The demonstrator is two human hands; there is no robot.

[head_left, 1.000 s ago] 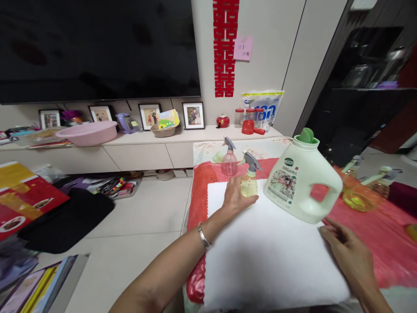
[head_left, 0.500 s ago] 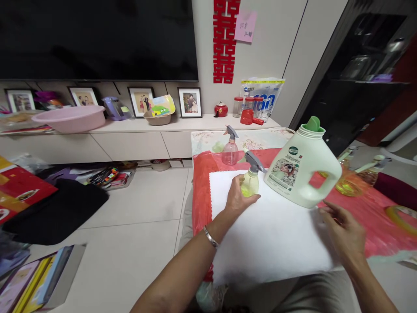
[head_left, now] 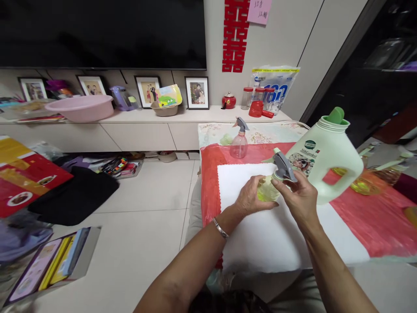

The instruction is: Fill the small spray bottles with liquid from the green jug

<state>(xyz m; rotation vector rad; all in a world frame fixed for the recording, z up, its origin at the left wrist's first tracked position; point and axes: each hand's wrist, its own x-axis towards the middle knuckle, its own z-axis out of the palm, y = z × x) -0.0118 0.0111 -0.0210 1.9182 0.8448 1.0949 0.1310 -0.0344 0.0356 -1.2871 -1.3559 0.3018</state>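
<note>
A yellowish spray bottle with some yellow liquid is tilted above the white sheet. My left hand is wrapped round its body. At the neck, the fingers of my right hand grip the grey spray head. Just behind my right hand stands a large pale green jug with a green piece in its mouth. A pink spray bottle stands upright on the red cover, behind the white sheet.
More bottles with yellow liquid stand right of the jug. Along the back, a white cabinet bears a pink basin, photo frames, red-lidded jars and a plastic bag. Boxes and a black bag lie at the left.
My right hand has come from the sheet's right side to the yellowish bottle's spray head and closed on it. The bottle is now more tilted. The view has shifted slightly.
</note>
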